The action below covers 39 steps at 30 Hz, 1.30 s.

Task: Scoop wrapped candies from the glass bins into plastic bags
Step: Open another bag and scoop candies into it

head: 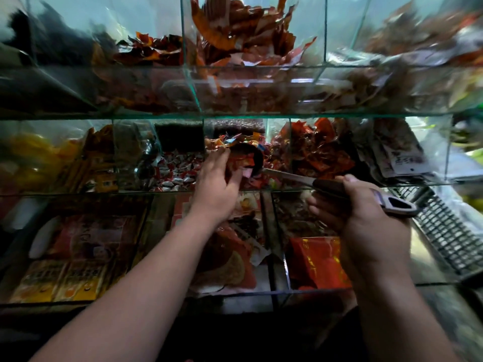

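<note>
Fingers and thumb of the right hand [366, 212] wrap the scoop [287, 176] by its handle; its bowl sits among wrapped candies [235, 143] in the middle glass bin [261, 189]. The left hand [217, 184], fingers loosely spread, presses candies toward the bowl. Lifting it heaped or tilted could spill candies over the rim.

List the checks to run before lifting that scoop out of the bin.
1. Grip: the right hand holds the scoop handle, ok.
2. Position: the scoop bowl sits in the middle bin among wrapped candies, ok.
3. Support: the left hand rests at the bowl's mouth against the candies, ok.
4. Fill: cannot tell, the left hand covers it.
5. Bag: cannot tell, no plastic bag in view.
</note>
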{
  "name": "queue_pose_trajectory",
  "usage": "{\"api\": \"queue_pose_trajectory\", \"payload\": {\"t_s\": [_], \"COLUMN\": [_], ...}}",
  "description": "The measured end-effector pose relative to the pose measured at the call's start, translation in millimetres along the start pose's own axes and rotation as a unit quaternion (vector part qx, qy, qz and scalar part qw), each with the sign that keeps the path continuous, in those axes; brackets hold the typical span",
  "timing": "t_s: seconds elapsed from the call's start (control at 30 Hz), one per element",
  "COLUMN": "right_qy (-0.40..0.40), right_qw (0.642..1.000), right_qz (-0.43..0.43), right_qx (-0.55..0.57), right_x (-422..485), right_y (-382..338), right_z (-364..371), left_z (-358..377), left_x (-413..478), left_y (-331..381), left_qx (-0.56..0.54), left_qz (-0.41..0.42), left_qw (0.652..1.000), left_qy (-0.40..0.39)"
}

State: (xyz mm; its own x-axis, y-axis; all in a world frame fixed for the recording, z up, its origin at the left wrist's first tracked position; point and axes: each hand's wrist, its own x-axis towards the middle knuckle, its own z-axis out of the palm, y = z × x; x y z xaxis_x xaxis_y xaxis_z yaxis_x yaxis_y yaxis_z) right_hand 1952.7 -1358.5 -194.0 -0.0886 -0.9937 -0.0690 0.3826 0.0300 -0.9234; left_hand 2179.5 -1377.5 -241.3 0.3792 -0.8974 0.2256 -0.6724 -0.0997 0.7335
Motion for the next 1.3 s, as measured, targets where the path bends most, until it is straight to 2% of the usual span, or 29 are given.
{"api": "queue_pose_trajectory", "payload": {"t_s": [0.1,0.2,0.3,0.4,0.47,0.5,0.67,0.8,0.93,1.03,1.13,1.2,1.23,1.3], "right_qy": [-0.005,-0.027,-0.087,-0.169,-0.175,-0.168,-0.098,-0.105,-0.130,-0.141,-0.124,-0.107,-0.104,-0.158], "right_qw": [0.996,0.974,0.926,0.850,0.819,0.817,0.854,0.896,0.885,0.887,0.899,0.930,0.951,0.979], "right_qz": [-0.069,-0.129,-0.216,-0.277,-0.315,-0.331,-0.382,-0.331,-0.292,-0.299,-0.317,-0.274,-0.223,-0.061], "right_qx": [-0.063,-0.186,-0.296,-0.415,-0.446,-0.441,-0.340,-0.276,-0.338,-0.323,-0.275,-0.221,-0.188,-0.113], "right_x": [18,35,47,44,35,28,-11,-27,-15,-16,-36,-54,-61,-65], "right_y": [19,36,45,50,50,48,36,42,52,43,23,4,-8,-21], "right_z": [10,20,27,35,36,34,13,11,19,21,12,1,1,5], "left_z": [-6,-15,-21,-22,-21,-21,-24,-26,-30,-27,-20,-20,-21,-23], "left_x": [-1,-22,-44,-57,-62,-63,-74,-87,-111,-131,-136,-132,-128,-118], "left_y": [-5,-24,-45,-57,-60,-62,-73,-83,-96,-109,-117,-118,-118,-116], "left_qx": [-0.078,-0.054,-0.008,0.007,0.014,0.017,0.043,0.056,0.121,0.159,0.161,0.151,0.145,0.137], "left_qz": [-0.060,-0.067,-0.068,-0.102,-0.107,-0.106,-0.125,-0.169,-0.200,-0.246,-0.247,-0.238,-0.234,-0.233], "left_qw": [0.995,0.995,0.996,0.994,0.994,0.994,0.991,0.984,0.972,0.954,0.954,0.959,0.961,0.963], "left_qy": [0.034,0.042,0.050,0.032,0.025,0.026,0.028,-0.001,-0.029,-0.066,-0.059,-0.042,-0.034,-0.024]}}
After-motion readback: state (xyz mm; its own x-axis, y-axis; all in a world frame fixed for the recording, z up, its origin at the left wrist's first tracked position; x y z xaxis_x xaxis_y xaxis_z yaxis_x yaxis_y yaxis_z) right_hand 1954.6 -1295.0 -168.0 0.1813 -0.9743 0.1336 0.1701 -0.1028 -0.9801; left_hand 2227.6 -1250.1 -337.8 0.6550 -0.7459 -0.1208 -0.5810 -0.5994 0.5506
